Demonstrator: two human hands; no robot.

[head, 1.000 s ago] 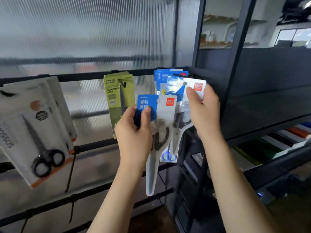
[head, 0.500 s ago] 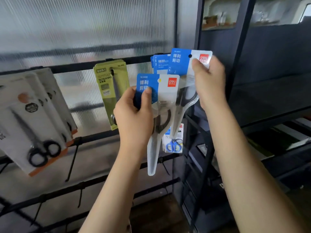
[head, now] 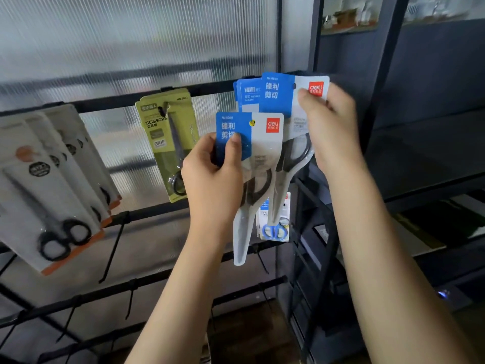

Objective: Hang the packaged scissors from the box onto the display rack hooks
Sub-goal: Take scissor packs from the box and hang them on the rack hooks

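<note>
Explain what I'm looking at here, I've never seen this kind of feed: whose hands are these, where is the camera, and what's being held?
There is no machine: a person works with bare hands, and the single camera sits on their head, looking forward and down. The left hand pinches one blue-and-white scissors pack by its card. The right hand holds a second blue-and-white pack up at the top rail of the black display rack, in front of similar blue packs hanging there. Whether its hole is on a hook is not visible. Further left hang a green scissors pack and a row of white-and-orange packs. Empty hooks stick out of the lower rails.
</note>
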